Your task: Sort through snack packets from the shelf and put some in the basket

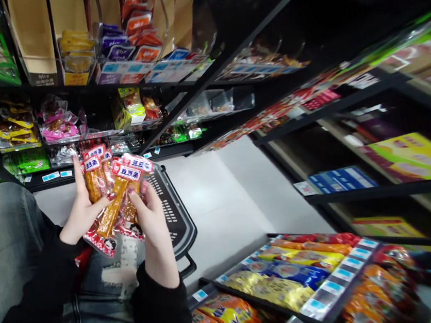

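Several snack packets point(113, 199) with clear wrappers, brown sticks inside and red-and-white labels are fanned out between my two hands, above my knees. My left hand point(83, 210) is closed on the packets from the left side, its thumb lying across the front. From the right, my right hand point(153, 225) grips the same bunch, with the thumb pressed on the front and the other fingers mostly hidden behind. Just beyond the packets, a dark plastic shopping basket point(182, 212) stands on the pale floor, partly covered by my hands.
Ahead are black shelves point(86, 88) holding clear bins of small packets, including pink packets point(58, 119) and orange packets point(142, 30). A low rack of bagged snacks point(268, 285) stands at lower right. Further shelves point(343, 193) with boxes line the right side. Pale floor point(215, 192) lies between.
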`<state>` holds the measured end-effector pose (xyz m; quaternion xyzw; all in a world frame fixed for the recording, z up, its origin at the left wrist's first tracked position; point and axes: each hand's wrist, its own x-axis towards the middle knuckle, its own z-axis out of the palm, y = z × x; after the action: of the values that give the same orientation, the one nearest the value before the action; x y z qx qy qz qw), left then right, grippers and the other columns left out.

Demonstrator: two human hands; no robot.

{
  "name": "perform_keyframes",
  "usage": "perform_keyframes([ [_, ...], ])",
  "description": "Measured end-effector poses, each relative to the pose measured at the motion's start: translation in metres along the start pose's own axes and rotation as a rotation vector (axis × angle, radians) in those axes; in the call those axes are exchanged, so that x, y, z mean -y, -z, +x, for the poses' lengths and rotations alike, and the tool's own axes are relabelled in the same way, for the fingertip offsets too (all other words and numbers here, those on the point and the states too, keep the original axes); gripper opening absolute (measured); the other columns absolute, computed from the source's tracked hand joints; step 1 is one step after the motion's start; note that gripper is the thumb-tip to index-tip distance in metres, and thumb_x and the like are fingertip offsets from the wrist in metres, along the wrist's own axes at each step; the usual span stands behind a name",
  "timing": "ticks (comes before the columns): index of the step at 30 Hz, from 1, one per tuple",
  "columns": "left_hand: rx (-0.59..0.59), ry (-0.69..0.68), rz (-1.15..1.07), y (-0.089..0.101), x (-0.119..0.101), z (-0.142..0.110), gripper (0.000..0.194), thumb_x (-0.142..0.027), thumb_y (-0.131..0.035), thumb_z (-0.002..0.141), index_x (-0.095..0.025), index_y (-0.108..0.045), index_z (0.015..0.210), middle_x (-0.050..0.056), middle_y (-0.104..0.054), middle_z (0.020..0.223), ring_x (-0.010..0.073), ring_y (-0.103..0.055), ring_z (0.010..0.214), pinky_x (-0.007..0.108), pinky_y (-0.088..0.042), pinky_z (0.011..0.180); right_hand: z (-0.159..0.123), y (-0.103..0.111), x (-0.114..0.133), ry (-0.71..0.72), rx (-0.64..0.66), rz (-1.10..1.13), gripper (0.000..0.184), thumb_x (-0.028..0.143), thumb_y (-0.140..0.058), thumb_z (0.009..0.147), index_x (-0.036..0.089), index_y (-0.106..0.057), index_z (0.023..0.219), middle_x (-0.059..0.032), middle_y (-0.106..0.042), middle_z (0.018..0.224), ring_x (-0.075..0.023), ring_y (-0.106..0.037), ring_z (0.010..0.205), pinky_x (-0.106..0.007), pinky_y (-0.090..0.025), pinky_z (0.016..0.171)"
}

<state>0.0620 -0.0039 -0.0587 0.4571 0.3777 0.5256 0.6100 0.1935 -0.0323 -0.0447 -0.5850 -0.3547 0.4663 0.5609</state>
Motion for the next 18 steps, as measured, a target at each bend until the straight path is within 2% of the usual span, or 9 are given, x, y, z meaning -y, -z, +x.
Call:
perform_keyframes([
  [2, -0.022, 0.039, 0.007, -0.001, 0.002, -0.001, 0.1, -0.027, -0.067, 0.073, -0.034, 0.003, 0.143, 0.009, -0.035, 0.147, 0.0242, -0.039, 0.131, 0.04, -0.031, 0.107, -0.003, -0.007, -0.005, -0.047, -0.001, 0.044, 0.026, 0.042, -0.06, 0.076, 0.024, -0.054, 0.094, -0.0011, -0.064, 0.1, -0.0193, -0.06, 0.096, -0.036, -0.047, 0.088],
  [3, -0.039, 0.046, 0.035, -0.001, 0.003, -0.002, 0.097, -0.028, -0.067, 0.073, -0.032, 0.0, 0.143, 0.01, -0.039, 0.144, 0.0238, -0.042, 0.129, 0.04, -0.031, 0.107, -0.004, -0.01, -0.008, -0.067, -0.005, 0.072, 0.029, 0.045, -0.059, 0.077, 0.025, -0.051, 0.096, -0.0013, -0.062, 0.103, -0.0193, -0.06, 0.098, -0.036, -0.048, 0.088],
  [5, -0.062, 0.044, 0.132, -0.001, 0.006, -0.002, 0.083, -0.029, -0.066, 0.073, -0.025, -0.017, 0.14, 0.012, -0.046, 0.136, 0.0243, -0.046, 0.124, 0.039, -0.032, 0.106, -0.005, -0.016, -0.012, -0.054, 0.001, 0.117, 0.038, 0.048, -0.062, 0.074, 0.026, -0.045, 0.1, -0.0021, -0.06, 0.109, -0.0194, -0.059, 0.102, -0.036, -0.047, 0.091],
  [8, -0.062, 0.025, 0.306, -0.002, 0.011, -0.004, 0.061, -0.029, -0.064, 0.074, -0.017, -0.035, 0.127, 0.014, -0.053, 0.124, 0.0266, -0.052, 0.116, 0.043, -0.038, 0.101, -0.004, -0.021, -0.016, 0.002, 0.055, 0.15, 0.056, 0.041, -0.074, 0.065, 0.025, -0.039, 0.106, -0.004, -0.059, 0.114, -0.0197, -0.059, 0.105, -0.035, -0.047, 0.094],
  [10, -0.074, -0.023, 0.408, -0.004, 0.015, -0.004, 0.056, -0.027, -0.059, 0.076, -0.016, -0.036, 0.126, 0.015, -0.052, 0.123, 0.0269, -0.051, 0.116, 0.045, -0.038, 0.1, -0.002, -0.023, -0.016, -0.018, 0.081, 0.182, 0.062, 0.035, -0.078, 0.061, 0.024, -0.04, 0.108, -0.005, -0.061, 0.112, -0.0207, -0.061, 0.101, -0.036, -0.048, 0.093],
  [13, -0.067, -0.123, 0.576, -0.005, 0.013, -0.005, 0.055, -0.025, -0.052, 0.081, -0.018, -0.034, 0.132, 0.016, -0.044, 0.135, 0.027, -0.039, 0.128, 0.049, -0.028, 0.107, 0.0, -0.025, -0.01, -0.074, 0.1, 0.217, 0.055, 0.032, -0.079, 0.056, 0.021, -0.05, 0.101, -0.005, -0.067, 0.1, -0.0227, -0.064, 0.093, -0.037, -0.051, 0.088],
  [16, 0.016, -0.139, 0.654, -0.005, -0.008, -0.009, 0.053, -0.031, -0.044, 0.086, -0.022, -0.034, 0.137, 0.009, -0.032, 0.148, 0.0249, -0.02, 0.139, 0.047, -0.015, 0.114, -0.004, -0.029, 0.003, -0.07, 0.13, 0.29, 0.05, 0.03, -0.081, 0.053, 0.022, -0.056, 0.095, -0.0024, -0.069, 0.095, -0.0221, -0.066, 0.089, -0.036, -0.053, 0.084],
  [18, 0.08, -0.085, 0.601, -0.005, -0.03, -0.016, 0.051, -0.036, -0.034, 0.09, -0.024, -0.032, 0.14, 0.004, -0.028, 0.151, 0.0219, -0.019, 0.14, 0.043, -0.016, 0.115, -0.008, -0.031, 0.014, -0.064, 0.189, 0.344, 0.05, 0.026, -0.081, 0.051, 0.023, -0.057, 0.096, -0.0007, -0.07, 0.095, -0.021, -0.066, 0.089, -0.035, -0.053, 0.084],
])
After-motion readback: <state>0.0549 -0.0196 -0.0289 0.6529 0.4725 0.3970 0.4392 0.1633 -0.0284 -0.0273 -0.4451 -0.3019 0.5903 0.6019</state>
